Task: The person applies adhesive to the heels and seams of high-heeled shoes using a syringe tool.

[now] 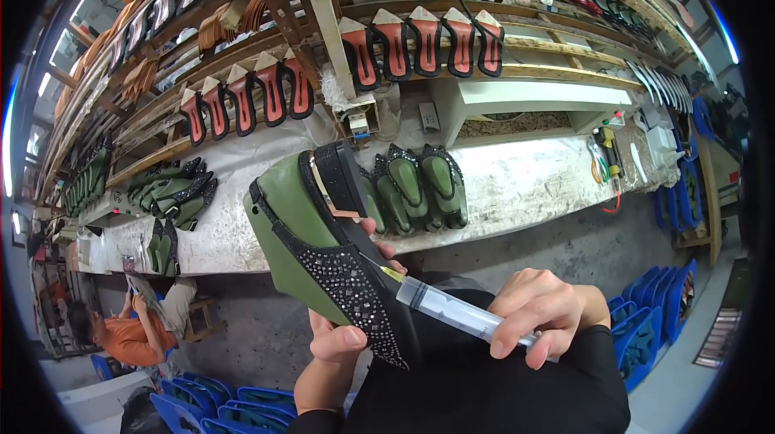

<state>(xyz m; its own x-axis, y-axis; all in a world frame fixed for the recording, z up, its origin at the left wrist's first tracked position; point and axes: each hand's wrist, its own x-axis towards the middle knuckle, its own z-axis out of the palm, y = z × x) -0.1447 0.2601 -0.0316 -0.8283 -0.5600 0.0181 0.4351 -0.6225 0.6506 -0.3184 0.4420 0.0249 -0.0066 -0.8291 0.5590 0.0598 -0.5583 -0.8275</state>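
My left hand (337,339) is closed round a black studded shoe (343,280) on a green shoe last (282,184). The shoe is held tilted, with its heel up and its toe pointing down. My right hand (542,309) grips a clear plastic syringe (452,309) by its plunger end. The syringe's yellow needle hub points left, and its tip is at the edge between the shoe's upper and sole. Whether the needle touches the shoe, I cannot tell.
More studded shoes on green lasts (404,180) stand on the white worktable (533,180). Above it, wooden racks carry red and black soles (428,42). A white box-shaped unit (533,95) sits at the back. At lower left, a person in orange (137,337) sits. Blue crates (646,313) stand right.
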